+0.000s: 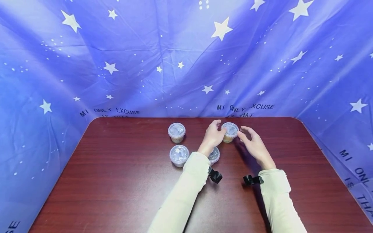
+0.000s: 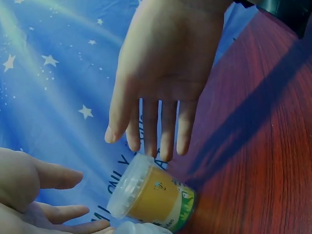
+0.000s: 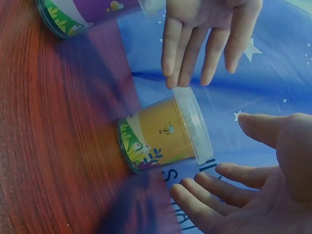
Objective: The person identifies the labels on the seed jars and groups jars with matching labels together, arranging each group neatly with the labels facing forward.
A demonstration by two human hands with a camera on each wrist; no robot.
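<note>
A small tub with yellow-orange contents, a clear lid and a printed garden label [image 1: 230,131] stands upright near the table's far edge. The same yellow-orange tub [image 2: 158,195] leans across the left wrist view, and the tub [image 3: 161,134] also shows in the right wrist view. To its left is my left hand [image 1: 214,136], fingers extended, thumb beside the lid. My right hand [image 1: 256,147] is at the tub's right side, fingers spread and loosely bent. Neither hand grips it; whether a fingertip touches it I cannot tell. A purple tub [image 3: 92,14] appears at the top of the right wrist view.
Two more lidded tubs, one farther back [image 1: 176,132] and one nearer [image 1: 179,155], stand left of my left hand. Another tub [image 1: 214,155] is partly hidden behind my left wrist. Blue star-printed cloth [image 1: 163,58] hangs around the red-brown wooden table [image 1: 116,187].
</note>
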